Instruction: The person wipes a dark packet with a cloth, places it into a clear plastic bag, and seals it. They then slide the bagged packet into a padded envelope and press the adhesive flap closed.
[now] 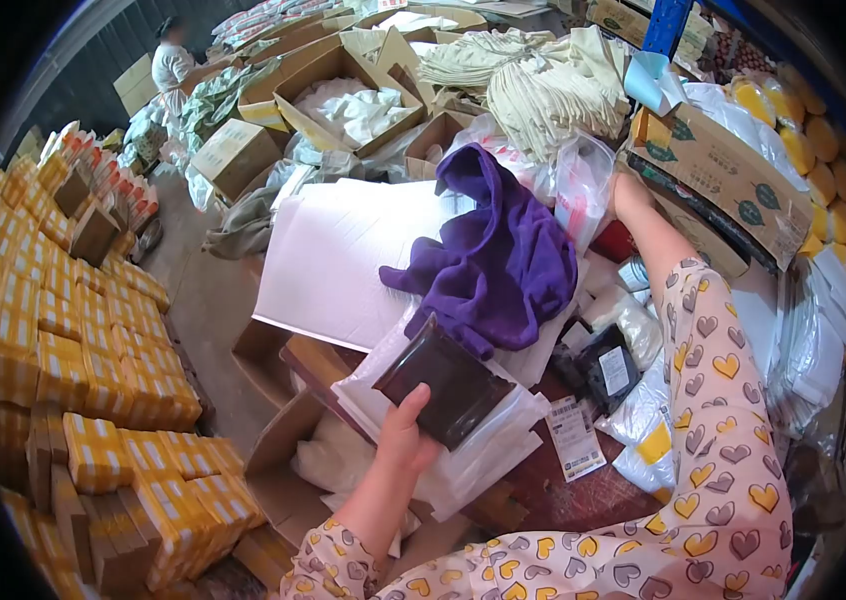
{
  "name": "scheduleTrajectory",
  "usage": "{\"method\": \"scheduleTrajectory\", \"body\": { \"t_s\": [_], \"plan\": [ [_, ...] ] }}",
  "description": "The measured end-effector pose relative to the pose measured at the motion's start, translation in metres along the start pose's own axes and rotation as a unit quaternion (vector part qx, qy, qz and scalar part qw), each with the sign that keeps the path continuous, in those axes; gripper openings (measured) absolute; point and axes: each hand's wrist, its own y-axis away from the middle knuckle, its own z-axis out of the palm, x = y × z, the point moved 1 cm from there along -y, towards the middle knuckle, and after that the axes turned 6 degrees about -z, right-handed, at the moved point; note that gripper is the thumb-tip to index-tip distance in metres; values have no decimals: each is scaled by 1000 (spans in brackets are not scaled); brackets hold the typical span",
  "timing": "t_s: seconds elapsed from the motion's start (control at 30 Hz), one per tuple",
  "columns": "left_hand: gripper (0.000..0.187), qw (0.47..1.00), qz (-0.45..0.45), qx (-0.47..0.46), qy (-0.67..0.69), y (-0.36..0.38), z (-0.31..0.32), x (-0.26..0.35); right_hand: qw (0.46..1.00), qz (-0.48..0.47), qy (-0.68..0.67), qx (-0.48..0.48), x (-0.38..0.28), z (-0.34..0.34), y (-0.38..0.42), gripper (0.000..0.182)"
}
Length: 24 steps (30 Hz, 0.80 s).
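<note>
The packet at the centre is smooth and glossy, like plastic film. Just above, the purple cloth looks soft, matt and rumpled; the clear plastic bag beside it is shiny and crinkled. Lower right of centre, the red tabletop shows a scuffed surface under a smooth paper shipping label. Upper right, the cardboard carton is matt; at left, yellow parcels look slick and shiny.
</note>
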Motion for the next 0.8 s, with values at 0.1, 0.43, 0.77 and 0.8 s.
{"method": "scheduleTrajectory", "body": {
  "t_s": [0.1,0.43,0.77,0.8],
  "plan": [
    [45,1000,12,-4,-15,0,0,-2,999,9,-27,14,14,28,-21,30],
    [44,998,38,2,-41,1,-1,-4,998,-34,59,20,13,37,-3,20],
    [47,1000,23,7,-12,1,-2,-4,891,57,-446,58,50,60,5,14],
    [46,1000,20,5,-9,1,-2,-4,849,45,-523,56,53,60,7,15]
  ]
}}
